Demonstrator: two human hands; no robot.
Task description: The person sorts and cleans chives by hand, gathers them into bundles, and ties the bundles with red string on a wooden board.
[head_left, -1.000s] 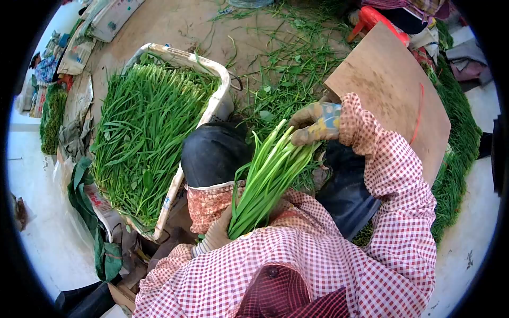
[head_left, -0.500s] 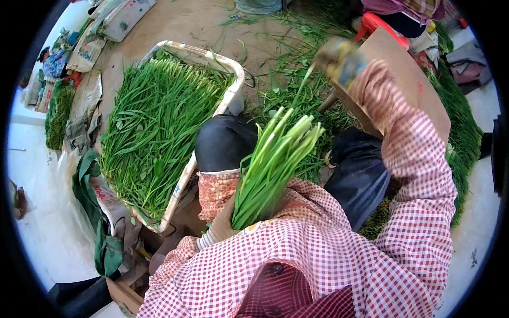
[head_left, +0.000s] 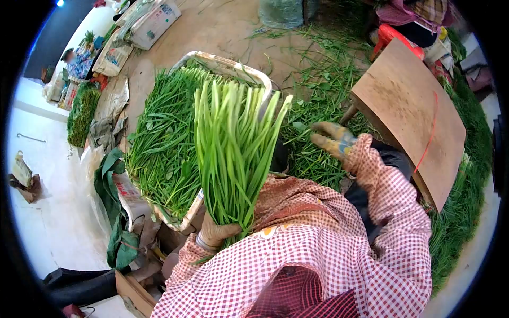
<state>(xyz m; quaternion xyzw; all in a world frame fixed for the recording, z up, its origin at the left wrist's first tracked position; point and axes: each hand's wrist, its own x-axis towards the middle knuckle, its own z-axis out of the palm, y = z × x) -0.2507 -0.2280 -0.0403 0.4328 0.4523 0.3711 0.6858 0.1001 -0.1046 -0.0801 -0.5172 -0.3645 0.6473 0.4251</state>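
Gripping a fat bunch of long greens, our L hand sits low in frame in a pale glove, fingers closed round the leafy end. We see the bunch stand nr upright in view, pale stem ends up top, leaves down by the wrist, btwn our chest and the tub. Whether it touches the tub, we can't tell. Our R hand, in a soiled yellowish glove w/ a blue patch, hangs apart from the bunch, on its R side; we see its fingers parted, a bit blurred. Below and about it, loose leaves litter the brown floor; the hand's height we can't tell.

In the tub, w/ its worn white rim, we see more greens packed tight. Just R of our R hand: a tan board w/ dark smudges and a red string on it; beyond, a red seat, pt. hidden. Far R, we've a long green heap past the board. At L, nr the tub, we note a dk green cloth and clear plastic. Upper L bkgd: white bins and a person in a blue print top, small in view. Our sleeves are red-and-white check.
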